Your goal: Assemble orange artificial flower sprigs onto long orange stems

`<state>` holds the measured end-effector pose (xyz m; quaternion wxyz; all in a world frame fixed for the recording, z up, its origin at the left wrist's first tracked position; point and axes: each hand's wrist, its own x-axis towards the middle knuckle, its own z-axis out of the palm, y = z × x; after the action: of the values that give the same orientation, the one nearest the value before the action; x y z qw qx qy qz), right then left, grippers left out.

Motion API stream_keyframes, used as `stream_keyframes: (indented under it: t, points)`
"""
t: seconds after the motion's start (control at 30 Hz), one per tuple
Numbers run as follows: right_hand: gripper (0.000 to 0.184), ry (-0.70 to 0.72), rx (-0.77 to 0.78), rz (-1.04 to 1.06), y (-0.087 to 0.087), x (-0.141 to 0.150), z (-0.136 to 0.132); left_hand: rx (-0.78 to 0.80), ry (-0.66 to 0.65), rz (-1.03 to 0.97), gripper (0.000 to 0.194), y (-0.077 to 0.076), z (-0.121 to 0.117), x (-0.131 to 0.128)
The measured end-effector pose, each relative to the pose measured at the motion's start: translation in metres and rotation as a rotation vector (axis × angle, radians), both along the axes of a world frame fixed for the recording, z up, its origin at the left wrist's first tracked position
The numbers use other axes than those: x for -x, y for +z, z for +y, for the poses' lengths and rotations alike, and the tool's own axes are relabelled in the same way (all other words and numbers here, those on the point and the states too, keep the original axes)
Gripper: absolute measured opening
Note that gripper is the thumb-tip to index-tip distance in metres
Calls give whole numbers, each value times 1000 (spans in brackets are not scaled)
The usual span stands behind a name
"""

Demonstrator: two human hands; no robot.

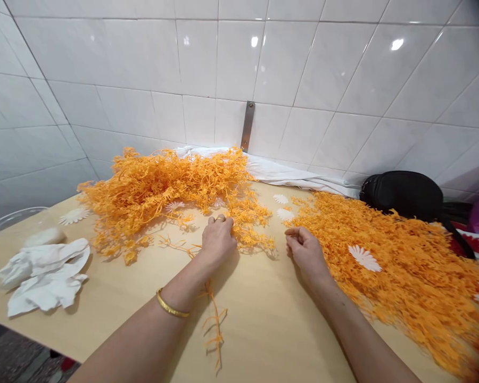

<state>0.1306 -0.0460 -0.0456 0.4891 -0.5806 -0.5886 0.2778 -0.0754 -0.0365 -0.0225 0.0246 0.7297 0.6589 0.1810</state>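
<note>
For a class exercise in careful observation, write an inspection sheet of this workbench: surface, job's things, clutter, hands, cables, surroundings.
Surface: pale wooden tabletop.
Job's things: orange feathery sprigs under the left hand's fingers; second spread of sprigs beside the right hand; white daisy-shaped cutouts among them.
Clutter: crumpled white tissue; clear plastic bowl.
Hands: left hand wears a ring and gold bangle; right hand curled, nothing visible in it.
Cables: nothing seen.
Surroundings: white tiled wall; metal strip; white cloth; black bag.

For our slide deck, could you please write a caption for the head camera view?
Left hand touches orange sprigs; right hand curled nearby above a pale tabletop.
</note>
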Motion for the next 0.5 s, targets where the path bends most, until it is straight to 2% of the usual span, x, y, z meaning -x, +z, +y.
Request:
stream_keyframes:
  t: [0.07, 0.2, 0.3, 0.4, 0.5]
  points:
    - [26, 48, -38, -95, 6, 9, -5, 15, -10, 13, 26, 1, -1, -1]
    - [37, 256, -107, -401, 14, 22, -14, 61, -61, -10, 35, 6, -5, -1]
    - [18, 272, -111, -544, 16, 23, -15, 97, -134, -73, 42, 9, -6, -1]
    - [14, 281, -24, -415, 17, 20, -13, 58, -107, -172, 44, 10, -4, 1]
    - [19, 308, 76, -208, 18, 17, -12, -139, -21, -313, 38, 15, -5, 1]
